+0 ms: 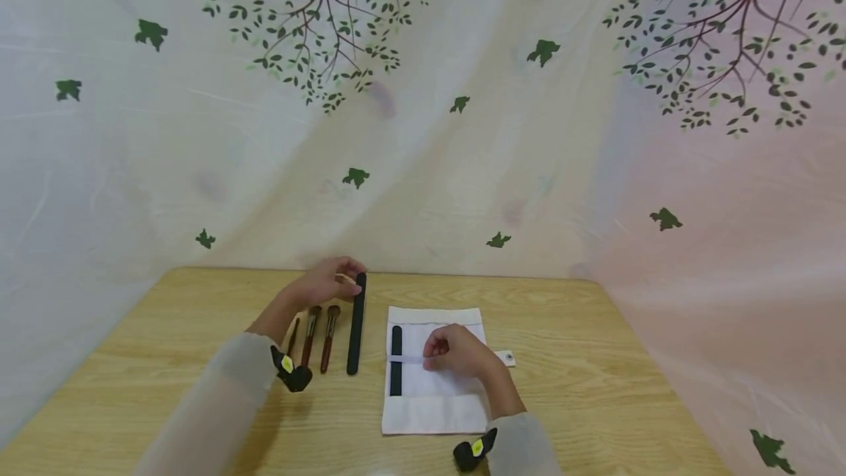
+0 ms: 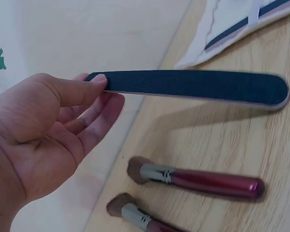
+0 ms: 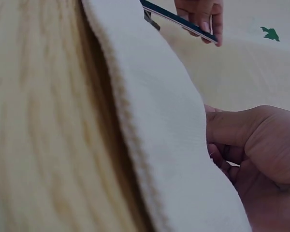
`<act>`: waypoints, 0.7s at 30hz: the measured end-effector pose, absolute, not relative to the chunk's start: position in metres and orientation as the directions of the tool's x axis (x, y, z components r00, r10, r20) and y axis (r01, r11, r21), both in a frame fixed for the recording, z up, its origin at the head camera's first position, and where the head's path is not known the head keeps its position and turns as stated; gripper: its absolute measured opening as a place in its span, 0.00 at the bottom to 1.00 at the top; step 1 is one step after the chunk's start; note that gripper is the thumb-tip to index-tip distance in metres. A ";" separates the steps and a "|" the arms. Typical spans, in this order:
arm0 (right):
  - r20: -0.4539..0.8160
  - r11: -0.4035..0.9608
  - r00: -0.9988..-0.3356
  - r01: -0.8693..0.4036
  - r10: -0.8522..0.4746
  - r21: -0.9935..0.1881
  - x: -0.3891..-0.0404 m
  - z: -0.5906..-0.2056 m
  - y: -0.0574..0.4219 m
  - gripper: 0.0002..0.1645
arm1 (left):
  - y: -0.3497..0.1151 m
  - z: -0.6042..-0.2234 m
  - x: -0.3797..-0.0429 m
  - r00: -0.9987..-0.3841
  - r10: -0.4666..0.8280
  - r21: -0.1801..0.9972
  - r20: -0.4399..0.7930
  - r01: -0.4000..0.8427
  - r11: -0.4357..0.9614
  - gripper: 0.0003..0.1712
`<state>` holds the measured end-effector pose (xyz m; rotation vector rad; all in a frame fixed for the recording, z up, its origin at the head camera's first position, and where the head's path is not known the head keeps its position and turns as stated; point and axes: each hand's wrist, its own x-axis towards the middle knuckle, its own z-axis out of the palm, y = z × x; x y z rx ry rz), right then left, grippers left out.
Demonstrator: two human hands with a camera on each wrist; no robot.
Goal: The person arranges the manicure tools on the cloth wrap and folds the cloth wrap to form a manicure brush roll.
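Observation:
My left hand (image 1: 325,283) pinches the upper end of a dark nail file (image 1: 356,333) between thumb and fingers. In the left wrist view that long flat file (image 2: 193,87) hangs over the wooden table, its far end rounded. An unfolded white fabric pouch (image 1: 432,416) lies to its right. Inside the pouch, at its left side, a second dark nail file (image 1: 396,380) sits under a thin white elastic strap (image 1: 413,360). Over the middle of the pouch, my right hand (image 1: 465,353) pinches the strap. The pouch's fold hides those fingertips in the right wrist view.
Two makeup brushes (image 1: 328,344) with red handles and a thinner stick-like tool (image 1: 294,336) lie left of the held file. A snap tab (image 1: 506,358) sticks out from the pouch's right side. Behind the table (image 1: 581,388) hangs a leaf-printed curtain (image 1: 423,189).

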<state>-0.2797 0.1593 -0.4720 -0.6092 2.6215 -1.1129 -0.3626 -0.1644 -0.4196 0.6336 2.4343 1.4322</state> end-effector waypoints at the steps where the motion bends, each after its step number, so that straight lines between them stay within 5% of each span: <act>1: -0.041 0.618 -0.884 -0.292 -0.466 -0.730 -0.280 -0.473 0.160 0.07 | -0.163 -0.420 -0.363 -0.878 0.479 0.889 0.013 0.229 0.397 0.25; 21: -0.027 0.561 -0.856 -0.314 -0.516 -0.766 -0.283 -0.478 0.161 0.07 | -0.102 -0.437 -0.370 -0.950 0.279 0.990 0.139 0.128 -0.060 0.26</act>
